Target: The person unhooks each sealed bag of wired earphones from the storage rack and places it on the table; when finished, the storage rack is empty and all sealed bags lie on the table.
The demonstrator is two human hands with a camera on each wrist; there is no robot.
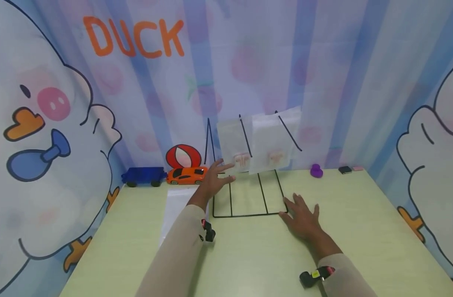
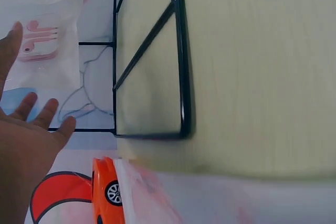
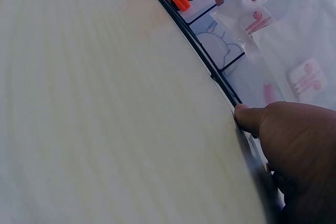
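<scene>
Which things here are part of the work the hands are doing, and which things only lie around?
Part of the work:
- black wire rack
- left hand, reaching to the bags
- right hand, flat at the rack's corner
- two clear bags with pink earphones

Only lying around:
- orange toy car
- blue toy truck
- purple piece
- small black item

A pale green wooden table (image 1: 360, 231) carries a black wire rack (image 1: 248, 213), an orange toy sports car (image 1: 186, 175), a dark blue toy truck (image 1: 144, 176) and a small purple figure (image 1: 316, 170); orange "DUCK" lettering (image 1: 133, 37) marks the blue-striped curtain (image 1: 196, 74).
</scene>
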